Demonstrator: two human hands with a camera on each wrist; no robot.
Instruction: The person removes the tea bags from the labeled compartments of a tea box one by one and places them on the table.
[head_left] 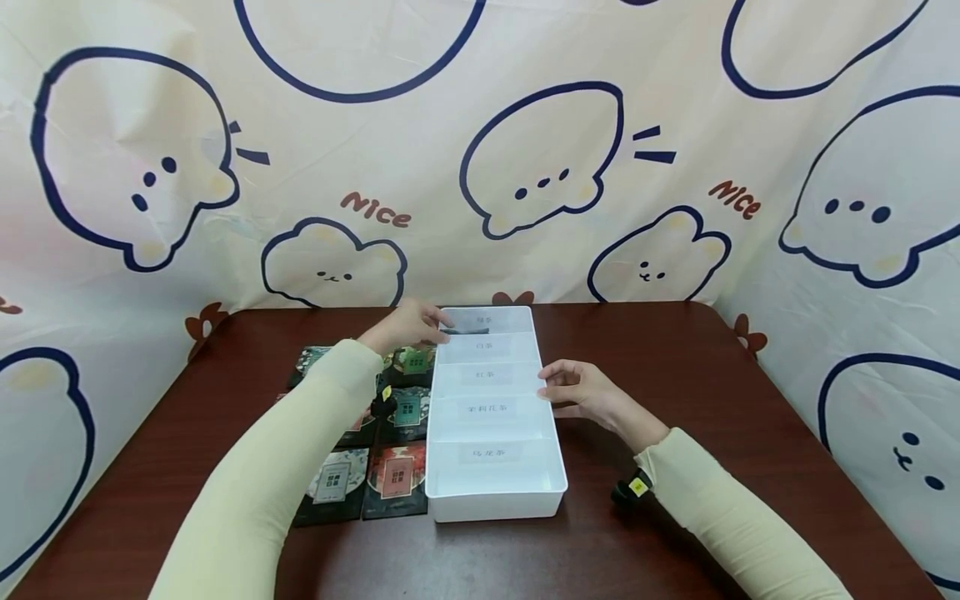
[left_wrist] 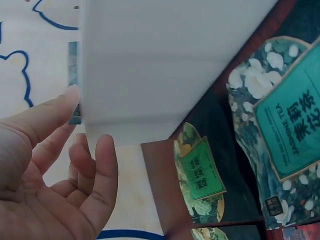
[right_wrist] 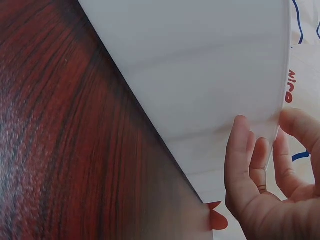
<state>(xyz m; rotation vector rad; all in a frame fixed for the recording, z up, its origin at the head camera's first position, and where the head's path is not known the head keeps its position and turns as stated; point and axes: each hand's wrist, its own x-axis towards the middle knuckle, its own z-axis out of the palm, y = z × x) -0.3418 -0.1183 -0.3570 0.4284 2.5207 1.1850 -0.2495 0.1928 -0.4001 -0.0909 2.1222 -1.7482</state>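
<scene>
A long white divided box (head_left: pixel 498 507) stands on the table, its compartments carrying printed paper labels. At its far left corner my left hand (head_left: pixel 408 325) pinches the edge of a thin tea packet (head_left: pixel 467 332) in the farthest compartment. The left wrist view shows the packet's teal edge (left_wrist: pixel 74 82) above the rim, with the thumb against it. My right hand (head_left: pixel 592 393) holds the right wall of the box, thumb at the rim and curled fingers along the outer side in the right wrist view. Left of the box lie several dark tea packets (head_left: pixel 397 477), partly hidden by the left forearm.
The packets sit close to the box's left wall, among them a teal jasmine tea packet (left_wrist: pixel 292 115) and a green-labelled packet (left_wrist: pixel 201 167). A dark red-brown wooden table (head_left: pixel 675 358) carries everything. Behind it hangs a cartoon-printed cloth (head_left: pixel 427 167).
</scene>
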